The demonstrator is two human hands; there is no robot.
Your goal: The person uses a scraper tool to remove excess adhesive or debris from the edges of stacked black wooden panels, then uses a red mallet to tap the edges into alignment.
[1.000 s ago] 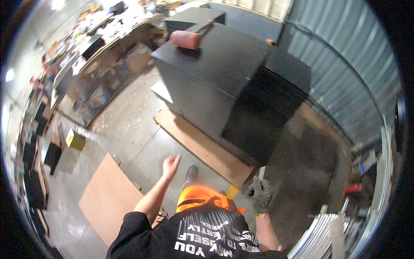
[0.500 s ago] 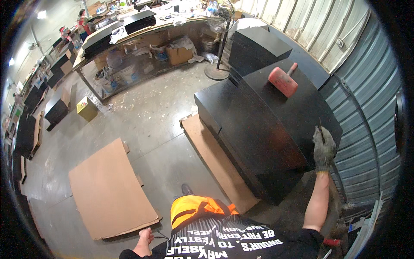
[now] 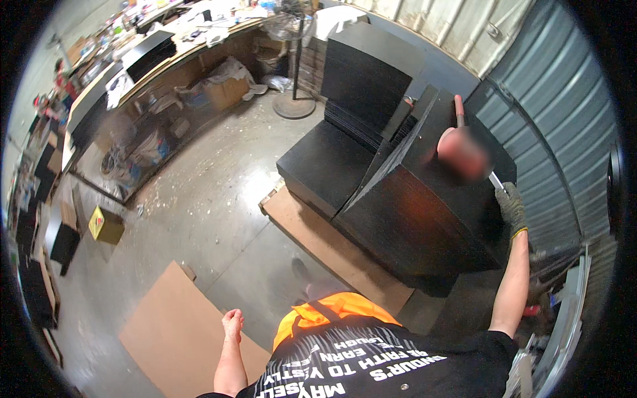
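My right hand, in a grey knit glove with a yellow cuff, is closed around a thin, pale, flat blade-like tool. It is beside the right edge of a large stack of black panels. On the stack's top lies a red mallet, partly blurred, with its handle pointing away from me; the tool's tip is close to its head. My bare left hand hangs above a cardboard sheet on the floor. Its fingers are loosely curled, and nothing shows in them.
Behind stand more black panels and a pedestal fan. Brown board lies under the stacks. A cluttered workbench runs along the far left, near a yellow box. Corrugated metal wall closes off the right.
The view has turned, showing a gap between the panel stacks. My left hand has risen forward over the cardboard. My right hand stays near the stack's right edge, its tool now plainer to see.
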